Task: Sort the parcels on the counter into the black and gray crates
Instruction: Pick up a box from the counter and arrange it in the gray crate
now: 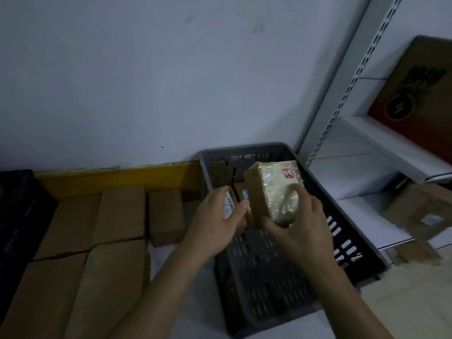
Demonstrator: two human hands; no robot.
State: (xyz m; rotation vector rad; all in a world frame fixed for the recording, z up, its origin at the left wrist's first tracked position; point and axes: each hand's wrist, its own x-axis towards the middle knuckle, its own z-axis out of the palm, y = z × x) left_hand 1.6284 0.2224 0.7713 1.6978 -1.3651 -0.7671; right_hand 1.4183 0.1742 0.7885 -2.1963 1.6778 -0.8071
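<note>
My right hand [302,231] grips a tape-wrapped brown parcel [271,189] with a red-marked label, held above the gray crate [342,216]. My left hand [215,221] holds a smaller box with a white label [229,205] at the crate's left wall. Other small boxes lie at the crate's far end, partly hidden behind the hands. Several brown parcels [119,214] lie on the counter to the left. The black crate [17,216] shows at the far left edge.
A white wall stands behind the counter, with a yellow strip [117,177] along its base. White metal shelving [367,152] stands at the right, holding a large brown carton [420,94] and a flat brown package [423,216] lower down.
</note>
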